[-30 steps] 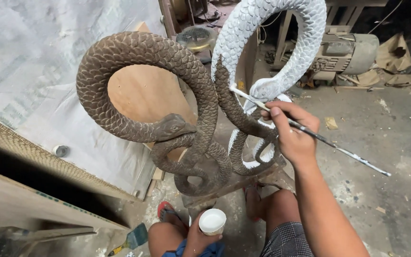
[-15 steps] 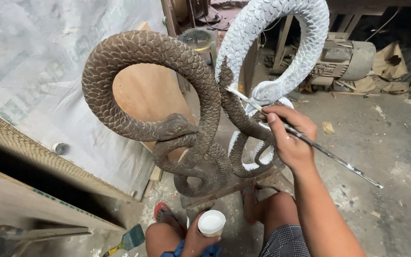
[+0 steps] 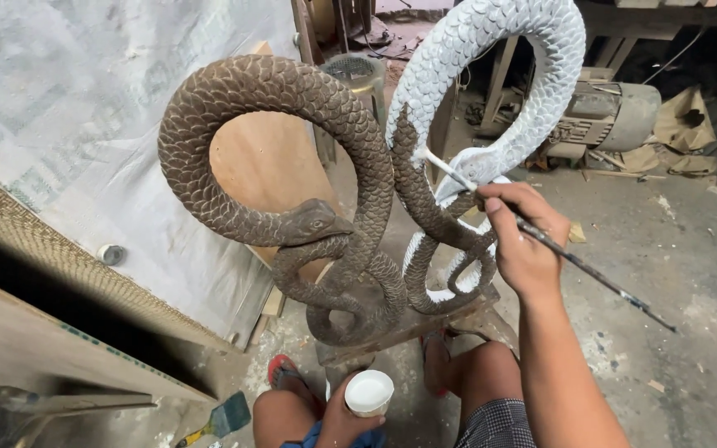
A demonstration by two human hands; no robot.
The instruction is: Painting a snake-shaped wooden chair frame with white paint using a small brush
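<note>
Head | right hand grips paintbrush | left hand holds paint cup

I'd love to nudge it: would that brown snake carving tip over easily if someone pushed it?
Probably yes: the brown snake carving loops high above a small wooden stand, so it looks top-heavy. It seems stiff and fairly heavy, being thick and solid-looking. The scaled surface should give grip, though wet paint near the brush could smear.
</note>
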